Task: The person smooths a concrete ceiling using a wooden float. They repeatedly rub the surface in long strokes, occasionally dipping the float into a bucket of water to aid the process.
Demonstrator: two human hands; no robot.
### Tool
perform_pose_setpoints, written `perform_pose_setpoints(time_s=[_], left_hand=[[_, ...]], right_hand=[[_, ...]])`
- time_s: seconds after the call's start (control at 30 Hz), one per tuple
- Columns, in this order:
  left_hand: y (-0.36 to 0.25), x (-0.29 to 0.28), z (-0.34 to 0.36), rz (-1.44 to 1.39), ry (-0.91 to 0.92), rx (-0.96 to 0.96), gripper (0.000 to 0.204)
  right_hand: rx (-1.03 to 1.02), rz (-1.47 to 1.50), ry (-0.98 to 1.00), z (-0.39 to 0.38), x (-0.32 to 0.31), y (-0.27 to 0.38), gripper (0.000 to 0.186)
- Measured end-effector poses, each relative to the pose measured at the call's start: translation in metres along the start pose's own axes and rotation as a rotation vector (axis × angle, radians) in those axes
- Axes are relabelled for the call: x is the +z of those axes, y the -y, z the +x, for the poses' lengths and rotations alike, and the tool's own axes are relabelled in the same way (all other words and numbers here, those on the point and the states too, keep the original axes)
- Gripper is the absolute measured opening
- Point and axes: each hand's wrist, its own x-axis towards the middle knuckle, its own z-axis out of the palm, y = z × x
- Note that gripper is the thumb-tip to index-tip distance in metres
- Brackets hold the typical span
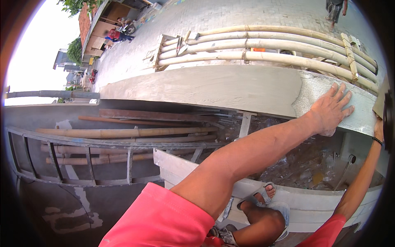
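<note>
My left hand [334, 108] lies on the top of a concrete wall [230, 84], its fingers spread. It rests on a rough, pale patch [319, 88] beside the smoother grey plaster that covers much of the wall. At the far right edge of the view, my right hand [378, 126] is raised next to a tan-grey upright surface [382, 99]. Most of its fingers are hidden there, so their grip does not show. A dark bracelet circles that wrist.
Beyond the wall stands a bamboo platform [267, 44] with a trowel [181, 49] on it. Below lie a ladder [88, 158], bamboo poles [123, 132] and a littered pit [300, 164]. My sandalled foot [263, 193] rests on a pale ledge. People are on the paved street [197, 16].
</note>
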Motion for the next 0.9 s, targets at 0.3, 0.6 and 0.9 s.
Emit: perform_pose_setpoints(time_s=[0.3,0.6,0.9], left_hand=[[0.004,0.002,-0.006,-0.035,0.004,0.034,0.074],[0.016,-0.001,-0.007,0.06,0.042,0.015,0.076],[0.008,0.013,0.006,0.199,0.11,0.035,0.079]], right_hand=[[0.358,0.366,-0.119,-0.034,-0.01,0.086,0.039],[0.34,0.104,0.281,-0.288,-0.06,0.284,0.067],[0.692,-0.468,0.303,-0.432,-0.186,0.351,0.031]])
